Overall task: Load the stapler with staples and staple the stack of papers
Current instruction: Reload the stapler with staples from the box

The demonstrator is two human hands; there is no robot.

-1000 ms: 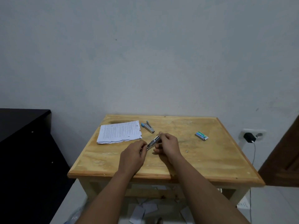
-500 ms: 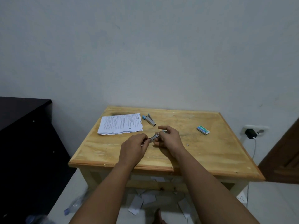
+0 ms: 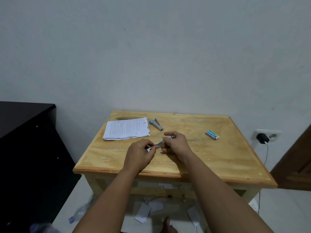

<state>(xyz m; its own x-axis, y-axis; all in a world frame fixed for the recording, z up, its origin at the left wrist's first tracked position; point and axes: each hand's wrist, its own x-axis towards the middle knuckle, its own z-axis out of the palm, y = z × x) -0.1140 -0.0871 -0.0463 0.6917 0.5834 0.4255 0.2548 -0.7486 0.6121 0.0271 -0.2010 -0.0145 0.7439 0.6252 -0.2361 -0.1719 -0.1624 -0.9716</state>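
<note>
Holding a stapler (image 3: 159, 144) (box (image 3: 212, 134) label unreadable): both hands (image 3: 139, 154).

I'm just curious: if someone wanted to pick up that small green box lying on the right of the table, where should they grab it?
Probably across its two long sides, coming straight down from above. The green box lies flat and apart from everything else on the table, so thumb and fingers can close over its narrow width. Its long axis runs diagonally, so the hand would turn to match.
</note>
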